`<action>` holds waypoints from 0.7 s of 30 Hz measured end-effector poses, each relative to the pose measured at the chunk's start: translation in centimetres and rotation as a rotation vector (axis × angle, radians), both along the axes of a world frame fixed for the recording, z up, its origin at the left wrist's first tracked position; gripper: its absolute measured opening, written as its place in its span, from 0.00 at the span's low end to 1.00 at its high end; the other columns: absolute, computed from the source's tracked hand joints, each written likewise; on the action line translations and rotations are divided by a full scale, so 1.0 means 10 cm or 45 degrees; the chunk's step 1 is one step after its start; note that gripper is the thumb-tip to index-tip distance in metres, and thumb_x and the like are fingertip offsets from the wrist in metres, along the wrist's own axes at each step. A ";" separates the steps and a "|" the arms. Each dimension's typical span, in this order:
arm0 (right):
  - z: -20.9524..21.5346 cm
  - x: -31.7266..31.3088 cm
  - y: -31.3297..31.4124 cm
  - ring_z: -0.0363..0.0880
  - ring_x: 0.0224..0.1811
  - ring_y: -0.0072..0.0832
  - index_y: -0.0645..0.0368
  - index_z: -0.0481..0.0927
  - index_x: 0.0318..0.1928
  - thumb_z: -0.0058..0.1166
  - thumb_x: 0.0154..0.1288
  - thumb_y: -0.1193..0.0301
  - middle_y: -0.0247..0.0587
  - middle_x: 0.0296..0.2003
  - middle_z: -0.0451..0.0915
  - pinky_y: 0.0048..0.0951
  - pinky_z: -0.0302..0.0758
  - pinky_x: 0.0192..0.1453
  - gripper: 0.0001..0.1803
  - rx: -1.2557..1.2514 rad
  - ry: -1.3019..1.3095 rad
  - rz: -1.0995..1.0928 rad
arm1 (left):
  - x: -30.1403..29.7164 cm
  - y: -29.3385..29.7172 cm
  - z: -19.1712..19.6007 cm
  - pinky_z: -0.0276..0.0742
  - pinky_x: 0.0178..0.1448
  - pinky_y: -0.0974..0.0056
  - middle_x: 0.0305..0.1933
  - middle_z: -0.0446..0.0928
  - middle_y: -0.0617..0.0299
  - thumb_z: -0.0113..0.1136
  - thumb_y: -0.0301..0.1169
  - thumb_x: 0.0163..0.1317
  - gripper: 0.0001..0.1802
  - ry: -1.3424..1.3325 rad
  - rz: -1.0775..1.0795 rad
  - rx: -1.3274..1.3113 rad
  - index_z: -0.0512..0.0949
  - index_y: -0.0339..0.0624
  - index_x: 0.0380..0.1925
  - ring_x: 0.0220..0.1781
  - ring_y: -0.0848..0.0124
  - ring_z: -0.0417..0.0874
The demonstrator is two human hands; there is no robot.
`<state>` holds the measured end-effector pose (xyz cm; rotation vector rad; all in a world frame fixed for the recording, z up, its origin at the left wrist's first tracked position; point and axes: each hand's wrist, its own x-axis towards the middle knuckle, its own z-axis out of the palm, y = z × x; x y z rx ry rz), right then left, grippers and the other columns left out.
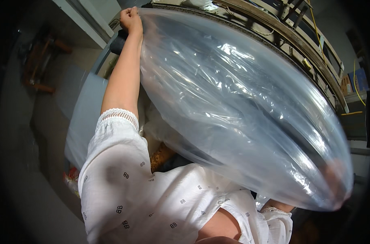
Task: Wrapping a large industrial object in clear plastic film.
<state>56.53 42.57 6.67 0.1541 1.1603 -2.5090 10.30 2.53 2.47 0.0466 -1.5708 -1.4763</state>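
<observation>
- While we had the big clear plastic bag [233, 105] stretched out in front of us, our left hand [131, 18] was up high at the far corner, fingers curled tight and clamped on a bunched bit of the film.
- Our right hand [338, 179] was down low on the other side, behind the plastic, so it only showed as a blurry shape. We honestly couldn't tell if those fingers were closed on the edge or just pressed against it.
- The bag hung in the air between the two hands, puffed up and running from upper left to lower right. Holding it by opposite ends with arms wide looked like the reason it stayed spread and taut-ish instead of collapsing.
- Our white patterned top [124, 191] with the lace-trimmed sleeve filled the bottom of the view.
- Behind the bag there was a curved metal frame or rack [311, 53] with some yellow cable [355, 87] near it, partly hidden.
- Off to the left sat a pale grey sheet [85, 118] and a dim floor [26, 162], with something reddish-brown [38, 61] too blurry to name.
</observation>
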 end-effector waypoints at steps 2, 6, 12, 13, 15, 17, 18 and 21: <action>-0.37 -0.64 -0.46 0.66 0.60 0.34 0.61 0.66 0.59 0.48 0.62 0.70 0.48 0.56 0.68 0.33 0.60 0.64 0.25 0.280 0.167 -0.013 | 0.01 0.00 -0.06 0.72 0.33 0.68 0.23 0.76 0.62 0.63 0.34 0.51 0.11 -0.002 0.066 0.083 0.74 0.38 0.27 0.26 0.72 0.76; -0.92 -0.54 -0.43 0.63 0.62 0.34 0.62 0.63 0.60 0.46 0.63 0.69 0.47 0.59 0.66 0.33 0.58 0.65 0.25 1.021 0.377 -0.235 | -0.16 0.13 -0.05 0.73 0.35 0.62 0.25 0.76 0.58 0.61 0.34 0.49 0.11 -0.180 0.236 -0.123 0.76 0.35 0.26 0.28 0.68 0.75; -0.91 1.00 0.85 0.68 0.54 0.34 0.62 0.71 0.52 0.42 0.67 0.68 0.46 0.45 0.74 0.33 0.61 0.61 0.17 1.605 0.199 -0.979 | -0.69 -1.23 -0.23 0.76 0.40 0.63 0.31 0.81 0.52 0.62 0.40 0.54 0.18 -0.288 0.119 -0.228 0.78 0.33 0.34 0.33 0.65 0.80; -0.48 1.25 1.24 0.70 0.52 0.31 0.60 0.71 0.52 0.42 0.67 0.64 0.43 0.46 0.74 0.30 0.65 0.58 0.18 1.833 0.167 -1.206 | -0.73 -0.89 -0.38 0.75 0.40 0.65 0.33 0.81 0.53 0.62 0.42 0.55 0.20 -0.387 0.129 -0.454 0.77 0.32 0.36 0.34 0.66 0.80; 0.29 1.85 1.99 0.73 0.46 0.26 0.56 0.72 0.52 0.47 0.65 0.55 0.36 0.44 0.74 0.31 0.70 0.51 0.22 1.449 0.297 -1.690 | -0.80 -0.92 -0.27 0.74 0.41 0.67 0.34 0.80 0.57 0.61 0.44 0.56 0.21 -0.427 -0.020 -0.634 0.76 0.33 0.35 0.35 0.69 0.79; 1.25 2.62 2.46 0.75 0.41 0.24 0.54 0.73 0.49 0.52 0.61 0.52 0.35 0.39 0.76 0.28 0.74 0.45 0.23 1.646 0.236 -1.761 | -0.75 -0.52 -0.30 0.74 0.40 0.67 0.34 0.79 0.59 0.61 0.44 0.57 0.21 -0.435 -0.058 -0.654 0.76 0.33 0.35 0.35 0.70 0.78; 1.65 2.92 2.58 0.74 0.42 0.23 0.53 0.73 0.47 0.54 0.61 0.56 0.32 0.37 0.76 0.30 0.71 0.49 0.19 2.061 0.089 -1.661 | -0.63 -0.39 -0.39 0.73 0.40 0.68 0.34 0.78 0.60 0.60 0.42 0.58 0.20 -0.439 -0.310 -0.585 0.75 0.33 0.36 0.35 0.71 0.78; 2.66 4.60 4.23 0.74 0.47 0.29 0.57 0.71 0.52 0.56 0.60 0.62 0.41 0.43 0.77 0.32 0.69 0.54 0.22 2.650 -0.111 -2.143 | -0.40 0.65 -0.53 0.72 0.40 0.70 0.34 0.77 0.61 0.59 0.39 0.60 0.18 -0.328 -0.643 -0.517 0.74 0.33 0.37 0.35 0.72 0.77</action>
